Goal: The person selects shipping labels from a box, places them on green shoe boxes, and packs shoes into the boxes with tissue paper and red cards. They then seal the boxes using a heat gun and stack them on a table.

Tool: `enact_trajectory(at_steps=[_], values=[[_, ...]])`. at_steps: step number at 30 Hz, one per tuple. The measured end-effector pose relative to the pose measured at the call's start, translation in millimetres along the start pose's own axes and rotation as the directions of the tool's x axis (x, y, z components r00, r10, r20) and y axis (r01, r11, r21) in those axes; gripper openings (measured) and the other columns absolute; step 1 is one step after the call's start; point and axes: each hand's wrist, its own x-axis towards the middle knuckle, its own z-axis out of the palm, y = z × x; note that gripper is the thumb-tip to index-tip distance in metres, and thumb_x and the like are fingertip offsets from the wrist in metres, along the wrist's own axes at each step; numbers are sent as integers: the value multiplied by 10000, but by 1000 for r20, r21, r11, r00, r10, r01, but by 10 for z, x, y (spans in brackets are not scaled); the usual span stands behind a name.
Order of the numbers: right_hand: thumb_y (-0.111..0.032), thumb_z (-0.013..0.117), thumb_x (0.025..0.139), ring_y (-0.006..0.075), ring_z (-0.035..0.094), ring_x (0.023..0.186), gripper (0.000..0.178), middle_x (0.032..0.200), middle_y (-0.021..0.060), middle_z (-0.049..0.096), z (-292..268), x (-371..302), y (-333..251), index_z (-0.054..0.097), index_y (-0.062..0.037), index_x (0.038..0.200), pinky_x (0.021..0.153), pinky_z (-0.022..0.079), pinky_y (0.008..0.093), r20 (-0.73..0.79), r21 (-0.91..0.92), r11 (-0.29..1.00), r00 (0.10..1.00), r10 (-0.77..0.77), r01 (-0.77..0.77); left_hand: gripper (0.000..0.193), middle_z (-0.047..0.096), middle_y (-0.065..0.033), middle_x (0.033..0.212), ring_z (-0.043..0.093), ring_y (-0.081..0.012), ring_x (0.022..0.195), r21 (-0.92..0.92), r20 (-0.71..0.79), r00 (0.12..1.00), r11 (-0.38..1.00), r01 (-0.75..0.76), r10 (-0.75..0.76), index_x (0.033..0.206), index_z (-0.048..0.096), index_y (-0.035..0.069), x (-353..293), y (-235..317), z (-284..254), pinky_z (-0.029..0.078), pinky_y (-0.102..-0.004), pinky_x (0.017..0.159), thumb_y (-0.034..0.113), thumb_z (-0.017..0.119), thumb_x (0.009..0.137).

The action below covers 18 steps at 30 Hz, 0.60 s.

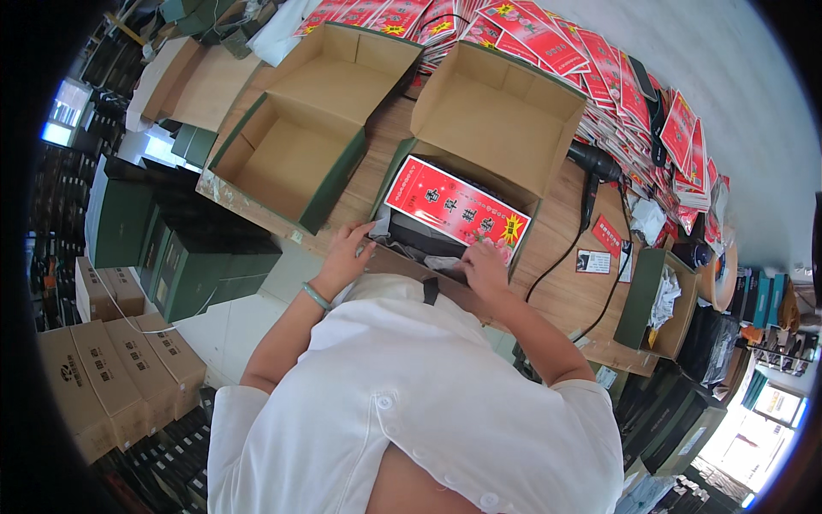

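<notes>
A green shoebox with a tan inside [497,107] stands in front of me, its lid tipped back. A red packet with a flower print [458,206] lies in it on top of dark contents. Crumpled grey wrapping paper [411,244] shows along the box's near side. My left hand [344,257] is at the near left corner, thumb and fingers closing on the paper's edge. At the near right corner, my right hand [485,272] has its fingers bent over the paper, beside the packet's lower end. Its fingertips are partly hidden.
An open shoebox with nothing in it [295,154] sits to the left. Many red packets [599,77] are heaped at the back. On the right lie a black hair dryer [592,163] with its cord and a small green box holding crumpled paper [638,300]. Stacked boxes [201,265] stand at left.
</notes>
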Motion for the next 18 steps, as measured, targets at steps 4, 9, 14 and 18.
enact_trajectory(at_steps=[4, 9, 14, 18], values=[[-100, 761, 733, 323, 573, 827, 218, 860, 138, 611, -788, 161, -359, 588, -39, 850, 742, 447, 442, -171, 122, 991, 985, -37, 59, 655, 460, -195, 1385, 436, -382, 1285, 26, 34, 999, 999, -19, 18, 1445, 419, 132, 23, 156, -137, 366, -442, 1071, 257, 702, 867], [-10, 715, 765, 250, 573, 831, 187, 891, 114, 615, -1613, 273, -889, 549, -26, 850, 774, 457, 325, -497, 301, 944, 867, 32, 138, 910, 420, -206, 1430, 402, -388, 1328, 96, 168, 970, 977, -193, 175, 1524, 272, 158, 240, 482, -239, 293, -469, 1130, 383, 764, 793], [-5, 690, 812, 188, 575, 886, 170, 956, 106, 632, -2291, 369, -1392, 543, -17, 896, 825, 452, 303, -680, 231, 910, 726, -103, 346, 718, 633, -148, 1131, 575, -321, 1056, 68, 88, 959, 958, -277, 271, 1389, 483, 115, 515, 537, -153, 372, -470, 1038, 341, 759, 766], [-21, 654, 874, 158, 566, 882, 107, 988, 98, 644, -2616, 519, -1822, 558, -5, 917, 856, 448, 296, -844, 162, 922, 533, -55, 353, 288, 636, -114, 787, 601, -275, 744, -242, 95, 973, 953, -181, 209, 1018, 681, 32, 925, 488, -482, 482, -411, 759, 201, 738, 792]])
